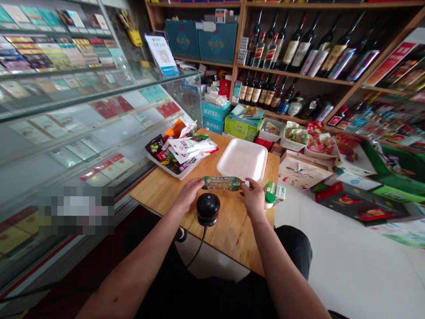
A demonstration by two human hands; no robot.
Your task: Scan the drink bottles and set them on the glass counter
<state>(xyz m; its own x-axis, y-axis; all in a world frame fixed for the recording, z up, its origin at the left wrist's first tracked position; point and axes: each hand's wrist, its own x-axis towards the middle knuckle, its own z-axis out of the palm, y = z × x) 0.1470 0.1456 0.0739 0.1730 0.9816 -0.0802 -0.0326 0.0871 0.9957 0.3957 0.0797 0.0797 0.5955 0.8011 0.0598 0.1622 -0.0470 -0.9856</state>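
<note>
Between my two hands a long green snack packet [222, 183] is held level above the wooden table. My left hand [191, 193] pinches its left end, and my right hand [253, 198] grips its right end. Just below the packet stands a round black device [208, 208] with a cable running toward me. Beyond the packet lies a white plastic tray [229, 156] with nothing in it. A second tray [182, 176] at the left is heaped with snack packets [191, 148]. Beside my right hand are a green-capped white bottle [269, 200] and a small green-and-white carton [280, 191].
A glass display case [99, 106] borders the table [232, 235] on the left. Behind it stand blue boxes [215, 116], a green box [242, 126] and shelves of wine bottles [294, 46]. Bags and gift boxes [355, 201] sit on the floor at the right.
</note>
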